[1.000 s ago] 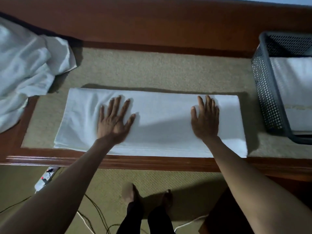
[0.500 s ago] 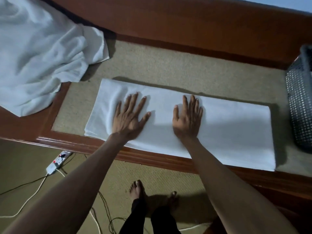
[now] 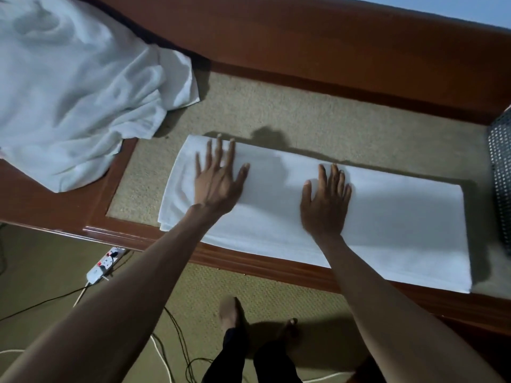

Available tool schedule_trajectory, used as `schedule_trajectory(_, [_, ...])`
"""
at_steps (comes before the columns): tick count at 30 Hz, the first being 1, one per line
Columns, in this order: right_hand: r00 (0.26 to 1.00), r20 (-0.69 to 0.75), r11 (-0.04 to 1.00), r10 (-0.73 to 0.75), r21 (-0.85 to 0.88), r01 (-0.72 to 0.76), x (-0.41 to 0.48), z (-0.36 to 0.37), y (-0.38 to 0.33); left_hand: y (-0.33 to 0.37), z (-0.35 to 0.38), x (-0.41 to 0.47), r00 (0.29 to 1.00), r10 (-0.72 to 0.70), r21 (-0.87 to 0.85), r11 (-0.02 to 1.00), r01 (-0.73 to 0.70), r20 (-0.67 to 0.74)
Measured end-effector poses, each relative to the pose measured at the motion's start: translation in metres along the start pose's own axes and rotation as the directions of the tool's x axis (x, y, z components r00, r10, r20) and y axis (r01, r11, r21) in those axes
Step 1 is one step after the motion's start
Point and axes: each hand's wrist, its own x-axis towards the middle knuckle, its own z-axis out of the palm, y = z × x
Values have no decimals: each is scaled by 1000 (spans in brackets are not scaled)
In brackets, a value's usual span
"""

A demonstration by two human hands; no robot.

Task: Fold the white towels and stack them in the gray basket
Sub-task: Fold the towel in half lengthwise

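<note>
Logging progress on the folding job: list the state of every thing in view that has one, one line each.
folded towel: folded into a long flat strip, not yet stacked away.
left hand: open, fingers spread, pressing the towel's left part.
right hand: open, flat on the towel's middle.
towel pile: crumpled, unfolded.
gray basket: only its edge in view, contents hidden.
power strip: on the floor, cord attached.

One head-worn wide-angle view looks steeply down and slightly forward from close above the near edge of the table. It is rolled, so the table slopes. The gray basket is cropped at right, apparently by the frame's edge.
</note>
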Motion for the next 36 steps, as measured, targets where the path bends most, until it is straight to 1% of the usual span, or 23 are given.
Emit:
schedule_trajectory(2, [1000,-10,1000,-8,-18,8,0,0,1,23,8,17,986,146,-20,989,-145,74])
schedule_trajectory(3, [1000,-18,1000,-13,-24,13,0,1,1,27,13,23,974,195,-18,981,-194,118])
schedule_trajectory(5, [1000,-11,999,-17,-27,17,-1,1,1,17,18,33,955,221,7,974,-226,198])
schedule_trajectory(7, [1000,3,999,-12,-37,13,-1,1,1,-8,16,38,958,202,48,975,-216,201])
schedule_trajectory(10, [1000,-3,999,-6,-42,6,0,1,-1,-48,6,35,984,116,80,989,-127,133])
schedule_trajectory(12, [1000,-13,999,-5,-41,4,-1,0,-2,-64,0,25,994,46,68,996,-53,102])
schedule_trajectory(14, [1000,-14,999,-4,-43,4,-1,-3,-4,-72,-7,11,995,-63,-11,998,64,76])
schedule_trajectory(16, [1000,-2,999,7,-32,-7,0,-4,-5,-72,-14,1,981,-188,-124,974,191,36])
schedule_trajectory(19, [1000,4,1000,10,-19,-10,1,-5,-5,-65,-25,0,955,-296,-207,934,292,11])
schedule_trajectory(22, [1000,9,1000,1,-22,-1,0,-4,-4,-61,-33,12,905,-410,-262,866,426,117])
schedule_trajectory(24, [1000,23,1000,7,-23,-6,0,-3,-3,-63,-36,16,872,-455,-281,826,488,179])
schedule_trajectory(28, [998,59,1000,12,-22,-11,1,-2,-3,-66,-45,16,862,-448,-344,792,505,235])
schedule_trajectory(32, [982,187,1000,15,-16,-12,3,-1,0,-57,-64,10,848,-460,-443,723,530,263])
schedule_trajectory(33, [976,217,1000,-4,-8,6,3,-2,2,-53,-71,8,838,-473,-481,688,544,272])
schedule_trajectory(36, [950,295,994,-105,40,97,3,-11,14,-29,-101,4,769,-513,-616,480,625,380])
